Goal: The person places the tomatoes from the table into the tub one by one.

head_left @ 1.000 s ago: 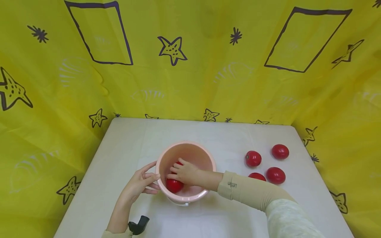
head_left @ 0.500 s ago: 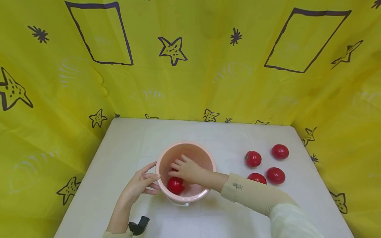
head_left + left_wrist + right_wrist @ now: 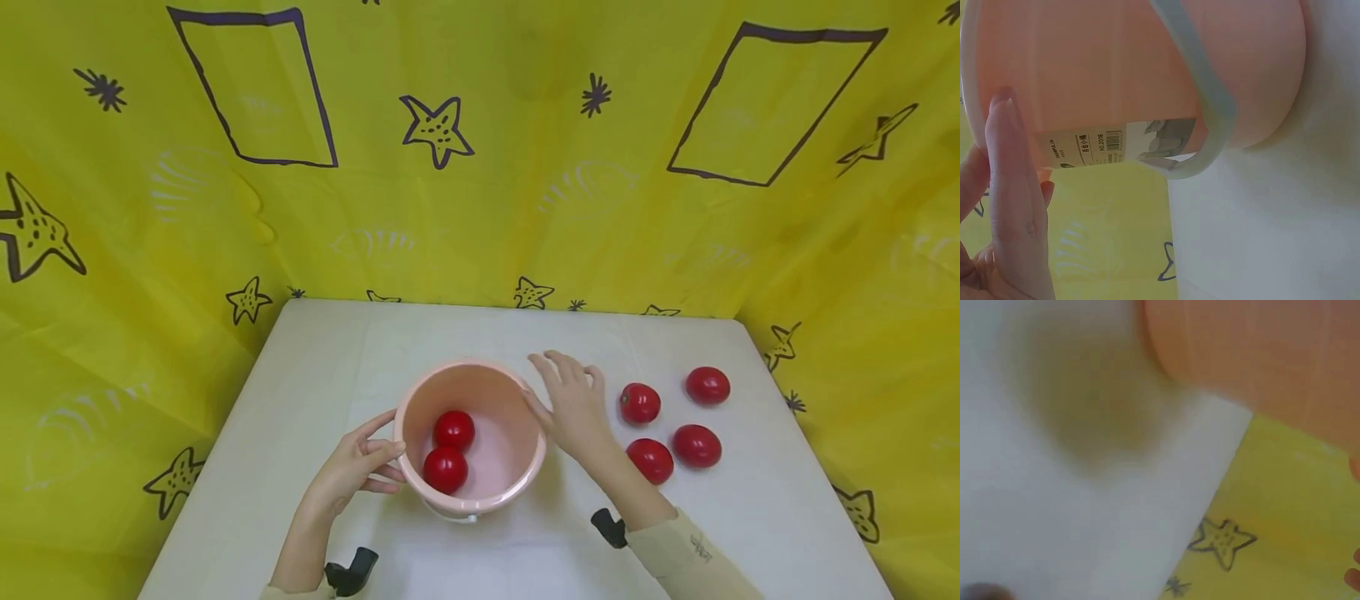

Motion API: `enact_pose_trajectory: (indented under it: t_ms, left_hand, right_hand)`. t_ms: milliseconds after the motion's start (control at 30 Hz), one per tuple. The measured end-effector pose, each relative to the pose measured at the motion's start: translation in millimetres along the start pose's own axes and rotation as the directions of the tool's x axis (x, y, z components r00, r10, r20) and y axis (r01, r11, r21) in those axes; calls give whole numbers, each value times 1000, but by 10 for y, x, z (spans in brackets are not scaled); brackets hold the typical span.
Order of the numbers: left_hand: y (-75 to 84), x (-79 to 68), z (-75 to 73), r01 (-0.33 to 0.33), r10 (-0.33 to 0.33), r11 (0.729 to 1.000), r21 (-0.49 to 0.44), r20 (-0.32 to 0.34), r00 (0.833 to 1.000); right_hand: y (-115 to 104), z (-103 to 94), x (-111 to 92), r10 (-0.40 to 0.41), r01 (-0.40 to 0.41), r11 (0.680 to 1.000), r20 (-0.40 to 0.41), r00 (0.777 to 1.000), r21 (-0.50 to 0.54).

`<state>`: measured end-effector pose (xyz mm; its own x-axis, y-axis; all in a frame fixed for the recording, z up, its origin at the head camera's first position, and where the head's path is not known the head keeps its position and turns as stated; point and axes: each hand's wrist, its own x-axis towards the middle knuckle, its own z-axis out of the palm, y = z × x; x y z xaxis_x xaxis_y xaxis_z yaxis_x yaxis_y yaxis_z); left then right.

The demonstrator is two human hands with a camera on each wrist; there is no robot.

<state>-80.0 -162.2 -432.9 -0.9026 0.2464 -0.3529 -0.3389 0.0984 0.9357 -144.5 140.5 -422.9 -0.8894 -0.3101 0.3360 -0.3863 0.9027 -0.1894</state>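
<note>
A pink bucket [image 3: 517, 471] stands on the white table, its mouth toward me. My left hand [image 3: 352, 467] holds its left rim, thumb at the edge and the other fingers outside. In the left wrist view, my left hand [image 3: 1016, 194] lies along the wall of the bucket [image 3: 1085, 62], near a paper label [image 3: 1113, 148]. Two red tomatoes, one farther [image 3: 453, 431] and one nearer [image 3: 446, 471], touch inside it. Just past the right rim hovers my right hand [image 3: 573, 408], fingers spread and slightly bent, holding nothing. The right wrist view shows the bucket's outside [image 3: 1260, 356].
Several more red tomatoes lie right of my right hand: one with a green stem spot [image 3: 639, 404], one at the back [image 3: 707, 386], others nearer [image 3: 697, 446]. Yellow patterned cloth [image 3: 480, 208] rises behind the white table [image 3: 337, 350] and along its sides.
My right hand has let go of a tomato in the bucket, risen out and moved right past the rim. Both tomatoes inside now show fully. The left hand has stayed on the rim.
</note>
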Motion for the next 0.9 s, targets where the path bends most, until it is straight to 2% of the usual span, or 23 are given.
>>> enact_pose_trajectory:
  t_ms: [67, 167, 300, 400, 467, 633, 733, 900]
  left_hand:
    - [-4, -2, -2, 0, 0, 1000, -6, 1, 1000]
    - [-10, -8, -5, 4, -4, 1000, -13, 2, 1000]
    - [-14, -16, -7, 4, -4, 1000, -10, 2, 1000]
    - [-16, -19, -7, 3, -3, 1000, -8, 1, 1000]
    - [-15, -18, -5, 1, -1, 1000, -6, 0, 1000]
    - [-5, -14, 2, -5, 5, 1000, -2, 5, 1000]
    - [2, -13, 5, -8, 8, 1000, 1, 8, 1000]
    - [1, -7, 9, -10, 10, 1000, 1, 11, 1000]
  right_hand:
    - [168, 16, -128, 128, -127, 992, -8, 992, 18]
    - [395, 60, -343, 288, -287, 956, 2, 958, 55]
    - [628, 109, -630, 463, -467, 880, 60, 884, 85]
    - [747, 129, -813, 556, -563, 824, 105, 825, 67]
    - [800, 143, -920, 593, -602, 796, 130, 795, 55]
    - [891, 213, -1137, 639, -651, 759, 194, 744, 0]
    - [940, 265, -1217, 653, -664, 747, 214, 726, -28]
    - [1014, 323, -1276, 671, -678, 733, 219, 708, -53]
